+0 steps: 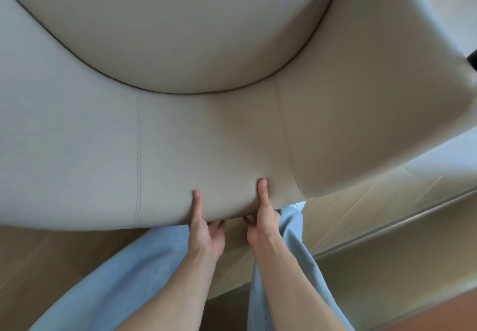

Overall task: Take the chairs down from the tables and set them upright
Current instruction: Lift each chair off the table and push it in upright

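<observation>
Both hands are gripping the lower edge of the beige chair [206, 137], side by side and close together. Left hand [206, 232] is laying its thumb flat up the padded back while its fingers are curling under the edge; right hand [260, 224], just beside it, is pinching the same edge the same way. Bare forearms are reaching forward and up to the grip. Above the thumbs, the chair is filling the view; below the grip, pale blue trousers [134, 266] and wooden floor [361, 266] are showing.

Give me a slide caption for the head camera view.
Both hands, left and right, grip the edge of a beige upholstered chair above a wooden floor.
</observation>
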